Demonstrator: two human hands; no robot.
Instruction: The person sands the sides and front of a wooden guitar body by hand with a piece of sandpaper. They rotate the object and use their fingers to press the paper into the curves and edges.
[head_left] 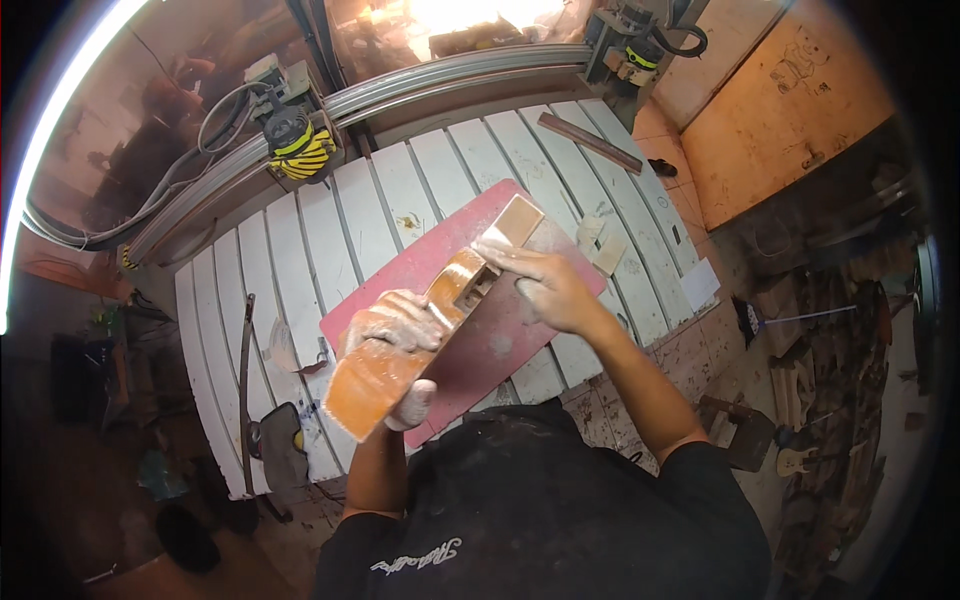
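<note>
Your left hand [395, 335] was closed around the near end of the long orange wooden piece [420, 330], gripping it. Your right hand [545, 285] pressed flat on its far end, fingers closed over it. The piece lay on the red board [500, 345] near the worktop's [330, 240] front edge, with bare slats along the back and left edges.
</note>
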